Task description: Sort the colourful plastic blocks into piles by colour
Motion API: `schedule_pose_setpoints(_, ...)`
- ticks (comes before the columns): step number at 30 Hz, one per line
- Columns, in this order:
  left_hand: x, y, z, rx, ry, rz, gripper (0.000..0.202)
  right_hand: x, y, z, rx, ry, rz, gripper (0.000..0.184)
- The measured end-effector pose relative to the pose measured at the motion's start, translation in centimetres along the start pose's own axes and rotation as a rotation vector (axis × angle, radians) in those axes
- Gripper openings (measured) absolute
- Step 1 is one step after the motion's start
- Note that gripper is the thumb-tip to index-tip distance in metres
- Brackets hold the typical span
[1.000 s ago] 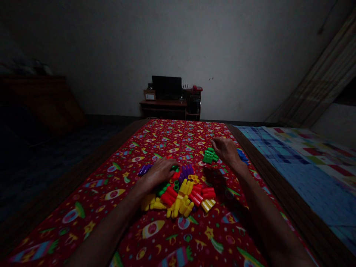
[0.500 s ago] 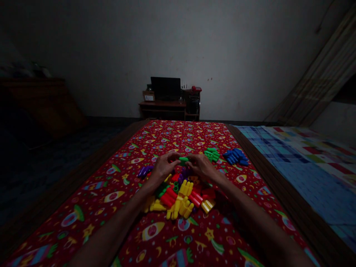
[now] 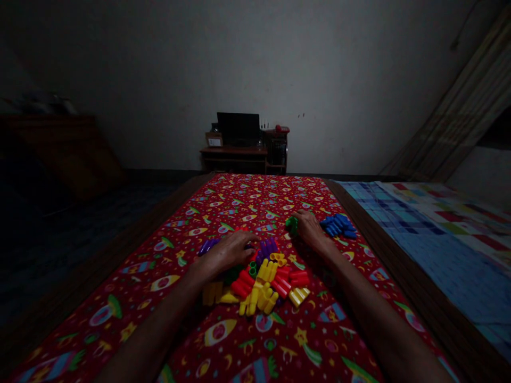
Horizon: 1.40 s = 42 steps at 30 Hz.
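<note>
My right hand (image 3: 310, 229) is at the green pile, fingers closed about a green plastic building block (image 3: 292, 226). The hand covers most of the other green pieces. Over the left side of the mixed pile, my left hand (image 3: 233, 249) has its thumb and fingers apart, with something dark purple just behind them. Around it lie purple blocks (image 3: 268, 247), red blocks (image 3: 242, 284), yellow blocks (image 3: 266, 271) and a green block (image 3: 253, 268). More purple blocks (image 3: 208, 246) show past the left wrist.
Blue blocks (image 3: 338, 225) form a separate heap right of my right hand. All of this lies on a red patterned cloth (image 3: 219, 340). A blue plaid cover (image 3: 415, 250) is on the right. A desk with a monitor (image 3: 238, 127) stands by the far wall.
The green block held between both hands has gone to the right, to the green pile, with my right hand. My left hand has let go and lowered toward the mixed pile.
</note>
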<state>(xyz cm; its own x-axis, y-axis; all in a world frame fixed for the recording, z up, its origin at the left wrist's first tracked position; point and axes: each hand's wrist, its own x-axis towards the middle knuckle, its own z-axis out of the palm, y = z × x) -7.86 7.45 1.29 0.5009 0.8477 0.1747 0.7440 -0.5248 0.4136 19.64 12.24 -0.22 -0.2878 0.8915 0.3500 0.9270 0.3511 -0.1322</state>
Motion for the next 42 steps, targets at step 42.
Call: schedule_pose_setpoints(42, -1.0, 1.5, -4.9, 0.099, -0.282, -0.141, 0.029, 0.3, 2.1, -3.4, 0.025, 0.123, 0.286, 0.028)
